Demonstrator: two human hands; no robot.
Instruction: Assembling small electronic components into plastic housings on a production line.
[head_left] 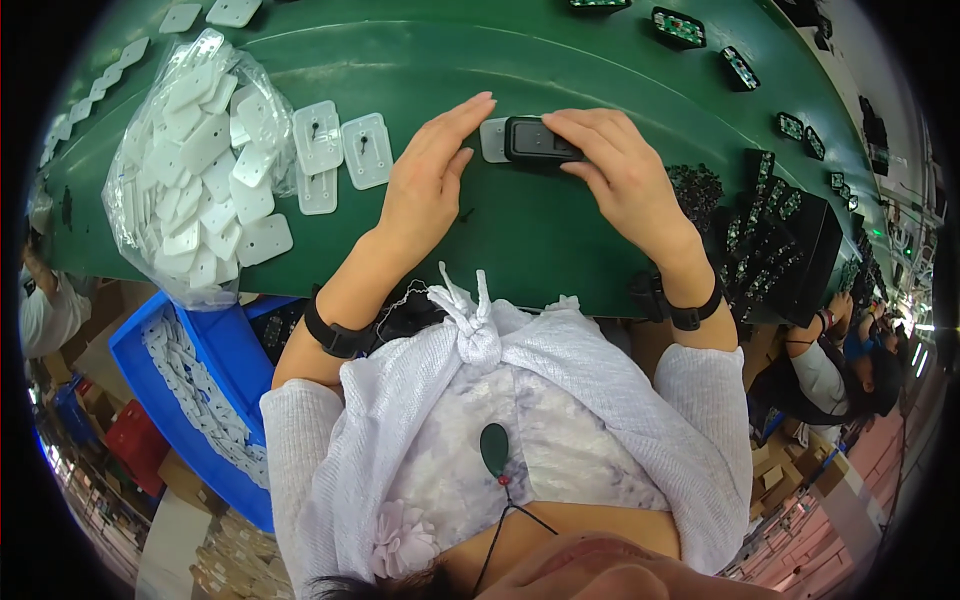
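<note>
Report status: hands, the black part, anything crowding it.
Left hand flat beside black casing. Right hand fingers on it, atop white pad. Loose white pads left, apart.

On the bench (560, 230), a small casing (540, 140) lies on a flat plate (492, 140) between the left hand (425, 185) and right hand (625, 175). Loose plates (340, 150) lie just left, beside a bag of plates (195, 165); circuit boards (770, 230) sit right.
</note>
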